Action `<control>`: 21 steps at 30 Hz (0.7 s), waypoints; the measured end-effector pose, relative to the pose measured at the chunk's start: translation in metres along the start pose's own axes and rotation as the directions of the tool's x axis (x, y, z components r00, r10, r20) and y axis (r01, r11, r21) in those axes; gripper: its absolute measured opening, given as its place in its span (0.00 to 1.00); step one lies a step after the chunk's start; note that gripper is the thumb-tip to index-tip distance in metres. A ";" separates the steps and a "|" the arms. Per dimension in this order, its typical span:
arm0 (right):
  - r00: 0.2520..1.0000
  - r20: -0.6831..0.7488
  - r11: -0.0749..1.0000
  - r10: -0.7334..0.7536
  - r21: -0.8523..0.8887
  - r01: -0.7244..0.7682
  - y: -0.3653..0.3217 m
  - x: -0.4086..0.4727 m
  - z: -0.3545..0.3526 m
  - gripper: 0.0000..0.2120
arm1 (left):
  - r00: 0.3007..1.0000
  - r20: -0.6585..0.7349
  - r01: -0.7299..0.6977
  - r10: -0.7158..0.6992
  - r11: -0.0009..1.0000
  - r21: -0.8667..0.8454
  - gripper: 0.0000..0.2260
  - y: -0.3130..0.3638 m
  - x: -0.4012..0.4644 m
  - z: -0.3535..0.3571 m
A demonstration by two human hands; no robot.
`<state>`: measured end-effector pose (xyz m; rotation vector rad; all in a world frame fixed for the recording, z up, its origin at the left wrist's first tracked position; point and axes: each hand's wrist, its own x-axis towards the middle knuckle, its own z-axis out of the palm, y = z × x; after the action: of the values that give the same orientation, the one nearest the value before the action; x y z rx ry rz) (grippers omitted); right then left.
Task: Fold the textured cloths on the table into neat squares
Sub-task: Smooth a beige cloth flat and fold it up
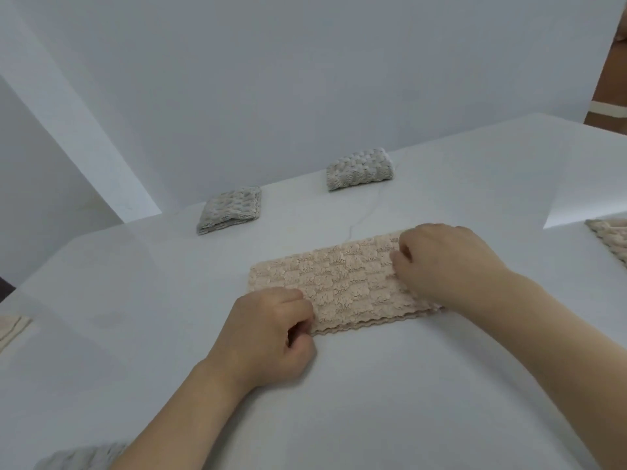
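A person's two bare hands work on a beige, nubby-textured cloth (pixel 342 283) folded into a long rectangle, lying near the middle of a white marble-look table (pixel 373 401). This cloth is the landmark for everything else. The left hand (pixel 268 334) sits at its near left corner, fingers curled and pinching the layered edge. The right hand (pixel 444 266) covers its right end, fingers curled into the fabric and gripping it.

Beyond the cloth, toward the wall, lie two grey textured cloths already folded into squares: one (pixel 230 210) to the far left, one (pixel 359 167) straight behind. Further unfolded-looking cloth shows at the table's right edge (pixel 610 237) and near the bottom left corner (pixel 81 457).

The step in hand seems to be the second fold. The next move likely calls for lifting one short end over onto the other, matching edges so the rectangle becomes a square.
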<state>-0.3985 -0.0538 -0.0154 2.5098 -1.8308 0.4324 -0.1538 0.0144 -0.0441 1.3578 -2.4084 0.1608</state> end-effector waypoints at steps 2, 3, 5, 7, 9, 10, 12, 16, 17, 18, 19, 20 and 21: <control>0.993 -0.109 0.995 -0.040 0.084 0.049 -0.016 0.009 -0.001 0.11 | 0.994 -0.038 0.098 -0.099 0.995 -0.025 0.08 0.005 0.006 -0.011; 0.991 -0.121 0.991 -0.062 0.114 0.076 -0.025 0.013 0.001 0.12 | 0.978 -0.097 0.175 -0.184 0.980 -0.096 0.11 0.007 0.013 -0.016; 0.994 -0.054 0.986 -0.092 0.134 0.099 -0.037 0.020 0.015 0.15 | 0.904 -0.208 0.309 -0.373 0.908 -0.281 0.13 0.008 0.033 -0.022; 0.993 0.057 0.989 -0.099 0.118 0.092 -0.038 0.022 0.034 0.19 | 0.846 -0.210 0.404 -0.491 0.846 -0.349 0.14 0.009 0.055 -0.017; 0.985 0.152 0.992 -0.086 0.105 0.071 -0.030 0.020 0.049 0.24 | 0.878 -0.073 0.434 -0.472 0.853 -0.290 0.16 0.008 0.067 0.001; 0.980 0.184 0.993 -0.082 0.099 0.065 -0.026 0.020 0.053 0.25 | 0.899 0.019 0.432 -0.438 0.876 -0.215 0.17 0.007 0.068 0.014; 0.977 0.195 0.995 -0.082 0.074 0.069 -0.022 0.019 0.055 0.26 | 0.876 0.187 0.457 -0.444 0.889 -0.031 0.21 0.003 0.064 0.033; 0.974 0.215 0.996 -0.067 0.071 0.053 -0.024 0.023 0.054 0.27 | 0.805 0.303 0.507 -0.510 0.857 0.095 0.23 -0.004 0.063 0.040; 0.974 0.217 0.997 -0.061 0.066 0.048 -0.023 0.022 0.055 0.27 | 0.802 0.317 0.502 -0.506 0.859 0.101 0.24 -0.003 0.063 0.040; 0.974 0.222 0.997 -0.053 0.059 0.041 -0.022 0.022 0.054 0.27 | 0.798 0.327 0.501 -0.506 0.859 0.106 0.24 -0.003 0.063 0.039; 0.973 0.228 0.998 -0.038 0.050 0.028 -0.018 0.021 0.053 0.27 | 0.792 0.334 0.505 -0.511 0.856 0.112 0.24 -0.005 0.061 0.038; 0.973 0.232 0.999 -0.017 0.040 0.008 -0.014 0.021 0.052 0.27 | 0.785 0.337 0.512 -0.520 0.851 0.120 0.24 -0.008 0.060 0.037; 0.972 0.236 0.999 0.007 0.032 -0.015 -0.010 0.021 0.050 0.27 | 0.776 0.340 0.522 -0.531 0.844 0.125 0.25 -0.011 0.058 0.036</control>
<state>-0.3726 -0.0782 -0.0576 2.6767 -1.9291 0.1711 -0.1808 -0.0478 -0.0570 2.1787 -2.1741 -0.2365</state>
